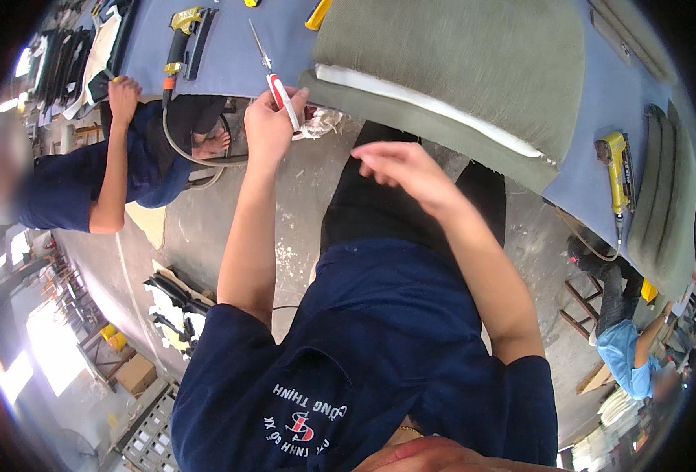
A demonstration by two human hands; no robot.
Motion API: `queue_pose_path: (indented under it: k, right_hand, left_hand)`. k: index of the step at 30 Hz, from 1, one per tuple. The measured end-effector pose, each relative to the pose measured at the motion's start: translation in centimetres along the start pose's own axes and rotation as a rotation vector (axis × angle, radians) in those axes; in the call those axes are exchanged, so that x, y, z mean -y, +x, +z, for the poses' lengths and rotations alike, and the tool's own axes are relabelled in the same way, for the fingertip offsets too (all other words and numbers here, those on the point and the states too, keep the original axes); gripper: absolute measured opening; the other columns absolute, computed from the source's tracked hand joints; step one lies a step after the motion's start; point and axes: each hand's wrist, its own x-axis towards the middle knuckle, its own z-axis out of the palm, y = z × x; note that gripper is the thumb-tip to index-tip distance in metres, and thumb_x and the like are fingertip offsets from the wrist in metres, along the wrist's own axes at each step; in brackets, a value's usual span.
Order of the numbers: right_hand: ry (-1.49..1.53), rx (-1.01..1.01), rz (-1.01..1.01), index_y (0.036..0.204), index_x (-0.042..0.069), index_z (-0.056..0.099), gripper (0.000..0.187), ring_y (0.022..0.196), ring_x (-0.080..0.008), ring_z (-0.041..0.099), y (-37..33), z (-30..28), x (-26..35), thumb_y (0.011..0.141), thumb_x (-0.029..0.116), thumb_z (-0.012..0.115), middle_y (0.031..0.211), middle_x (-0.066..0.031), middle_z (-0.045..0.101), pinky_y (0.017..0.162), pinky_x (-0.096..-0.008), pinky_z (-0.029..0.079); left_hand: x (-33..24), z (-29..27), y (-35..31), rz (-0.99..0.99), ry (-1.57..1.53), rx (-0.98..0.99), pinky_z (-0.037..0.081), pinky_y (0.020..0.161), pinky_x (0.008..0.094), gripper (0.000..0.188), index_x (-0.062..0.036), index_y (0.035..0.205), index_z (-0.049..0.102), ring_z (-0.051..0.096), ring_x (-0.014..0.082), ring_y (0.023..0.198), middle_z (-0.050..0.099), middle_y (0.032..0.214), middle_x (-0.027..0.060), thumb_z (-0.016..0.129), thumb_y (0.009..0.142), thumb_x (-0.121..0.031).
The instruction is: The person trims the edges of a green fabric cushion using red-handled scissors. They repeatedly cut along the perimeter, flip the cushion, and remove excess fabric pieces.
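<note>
My left hand (268,130) is closed around a slim pointed metal tool with a red and white handle (279,93); its tip points away from me over the table. The left thumb is beside the near left corner of a grey-green fabric-covered panel (450,59). Along the panel's near edge runs a white padded strip (419,101), with a fabric flap (411,118) hanging below it. My right hand (407,173) hovers just below that flap, apart from it. Its fingers reach left, loosely bent, and nothing shows in them. The right thumb is mostly hidden.
Yellow air staplers lie on the blue-grey table (242,51): one left (181,39), one right (617,169), both with hoses. Folded grey-green pieces (661,197) lie at the right. A co-worker's arm (112,169) is at the left; another person (623,346) is at the far right.
</note>
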Motion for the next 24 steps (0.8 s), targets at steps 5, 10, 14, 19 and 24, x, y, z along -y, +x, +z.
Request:
queue_pose_path:
  k: [5, 10, 14, 19, 24]
  right_hand:
    - [0.556, -0.225, 0.131, 0.113, 0.013, 0.08, 0.03, 0.085, -0.0071, 0.058, 5.8, 5.9, 1.4, 0.103, 0.042, 0.076, 0.1, 0.0039, 0.073, 0.075, -0.026, 0.046]
    - [0.771, -0.331, 0.127, 0.096, 0.012, 0.077, 0.028, 0.079, -0.0082, 0.06, 10.6, 8.5, 1.8, 0.097, 0.039, 0.085, 0.093, 0.0044, 0.074, 0.072, -0.0284, 0.046]
    - [0.643, -0.489, 0.121, 0.091, 0.01, 0.077, 0.024, 0.072, -0.0079, 0.057, 11.6, 9.7, 1.4, 0.096, 0.031, 0.087, 0.085, 0.0023, 0.073, 0.068, -0.0276, 0.045]
    - [0.565, -0.554, 0.045, 0.091, 0.006, 0.077, 0.02, 0.069, -0.0076, 0.055, 11.5, 10.3, 1.4, 0.095, 0.024, 0.086, 0.082, 0.0007, 0.071, 0.066, -0.0273, 0.043]
    - [0.464, -0.582, 0.006, 0.088, 0.004, 0.077, 0.022, 0.071, -0.0085, 0.058, 11.8, 10.0, 0.8, 0.094, 0.023, 0.086, 0.079, 0.0, 0.07, 0.067, -0.0288, 0.044]
  left_hand:
    - [-0.9, -0.4, 1.1, 0.005, -0.076, -0.004, 0.036, 0.055, 0.0233, 0.023, 0.0022, 0.1, 0.074, 0.052, 0.0029, 0.062, 0.063, 0.072, -0.0052, 0.083, 0.097, -0.019]
    - [-1.8, -1.1, 0.6, 0.081, 0.11, -0.005, 0.05, 0.061, 0.0293, 0.025, 0.0021, 0.097, 0.075, 0.063, 0.0073, 0.066, 0.072, 0.072, 0.0025, 0.083, 0.095, -0.021]
    - [-0.2, -2.6, -1.8, 0.041, 0.19, 0.12, 0.052, 0.061, 0.0316, 0.03, -0.0002, 0.089, 0.072, 0.063, 0.0086, 0.064, 0.071, 0.07, 0.0053, 0.081, 0.097, -0.027]
    - [3.6, -5.3, -6.3, -0.055, 0.488, 0.417, 0.056, 0.073, 0.045, 0.033, -0.0011, 0.101, 0.066, 0.074, 0.0342, 0.074, 0.073, 0.079, 0.0185, 0.074, 0.096, -0.032]
    - [2.6, -5.9, -7.3, -0.035, 0.679, 0.509, 0.055, 0.084, 0.0515, 0.036, -0.002, 0.112, 0.065, 0.073, 0.0469, 0.09, 0.073, 0.086, 0.0245, 0.069, 0.095, -0.033]
